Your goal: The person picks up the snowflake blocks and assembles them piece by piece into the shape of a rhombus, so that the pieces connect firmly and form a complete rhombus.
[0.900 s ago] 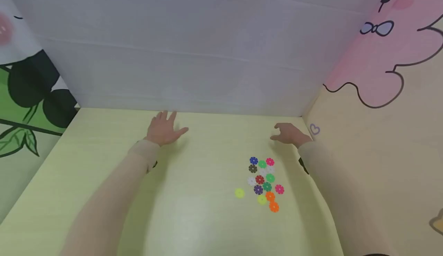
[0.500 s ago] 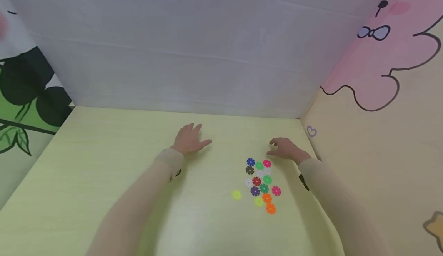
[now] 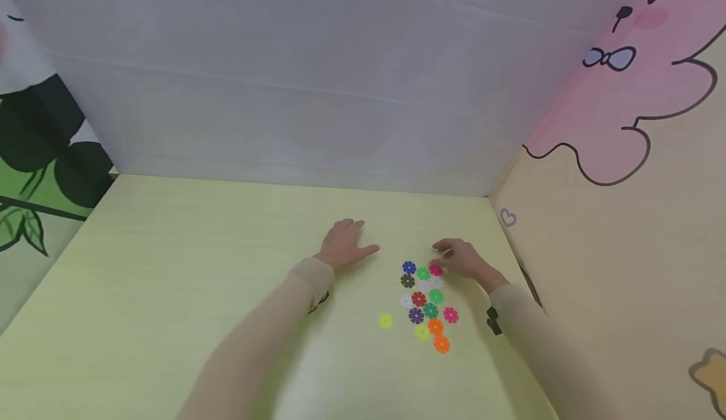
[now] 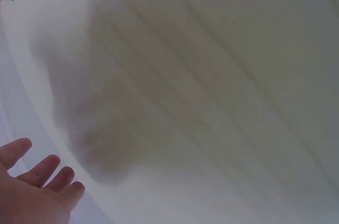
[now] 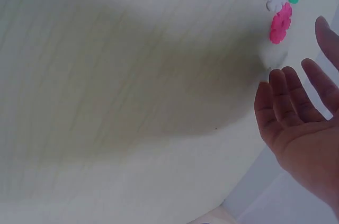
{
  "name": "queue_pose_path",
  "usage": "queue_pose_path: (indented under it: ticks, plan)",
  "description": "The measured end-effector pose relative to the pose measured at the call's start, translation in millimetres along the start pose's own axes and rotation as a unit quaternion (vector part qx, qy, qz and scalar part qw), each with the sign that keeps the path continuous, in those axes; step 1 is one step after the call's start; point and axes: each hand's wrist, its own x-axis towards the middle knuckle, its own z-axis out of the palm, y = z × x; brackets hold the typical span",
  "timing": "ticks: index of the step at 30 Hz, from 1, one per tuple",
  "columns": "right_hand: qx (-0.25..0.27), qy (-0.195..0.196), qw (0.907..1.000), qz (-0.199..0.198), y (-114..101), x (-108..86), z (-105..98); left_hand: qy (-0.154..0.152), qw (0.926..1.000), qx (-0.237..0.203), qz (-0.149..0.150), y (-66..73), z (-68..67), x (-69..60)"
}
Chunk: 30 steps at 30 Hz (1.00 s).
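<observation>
Several flower-shaped, notched plastic discs lie in a loose cluster right of centre in the head view, among them a blue disc (image 3: 409,267), a dark red disc (image 3: 418,299) and an orange disc (image 3: 442,344). At the cluster's far end, my right hand (image 3: 462,260) hovers with bent fingers and nothing in its grasp. Its thumb overlaps the far pink disc (image 3: 435,271) in the head view; the right wrist view shows a gap between the hand and the pink disc (image 5: 280,23). My left hand (image 3: 343,245) is left of the cluster, fingers spread, palm down, holding nothing.
The discs lie on a pale yellow tabletop (image 3: 187,268). A grey-white panel (image 3: 317,92) rises along its back edge. Side walls with cartoon prints stand left and right, the right wall (image 3: 612,237) close to my right forearm. One yellow disc (image 3: 386,321) lies apart from the cluster.
My left hand has moved right and nearer, toward the discs. My right hand has come down and slightly left to the cluster's far end. The discs keep their arrangement.
</observation>
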Motion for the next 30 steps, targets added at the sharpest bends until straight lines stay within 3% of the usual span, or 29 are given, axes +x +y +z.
queue_pose_path:
  ticks: [12,15,19,22,30]
  plan:
    - [0.026,0.031,0.9992,0.007,7,-10.9,18,0.0,0.9997,-0.006,0.024,41.9,7.9,-0.9]
    - [0.021,0.033,0.9991,0.016,7,-13.4,19,-0.001,0.9994,0.008,0.034,46.4,18.2,4.6]
    - [0.021,0.041,0.9986,0.025,6,-21.8,17,-0.02,0.9991,0.018,0.034,63.4,23.6,10.1]
    - [0.023,0.046,0.9984,0.021,7,-23.5,16,-0.048,0.9985,0.011,0.023,77.2,20.1,10.5]
    - [0.006,0.043,0.9987,0.027,10,-17.4,19,-0.086,0.996,-0.012,0.023,87.5,21.3,9.8]
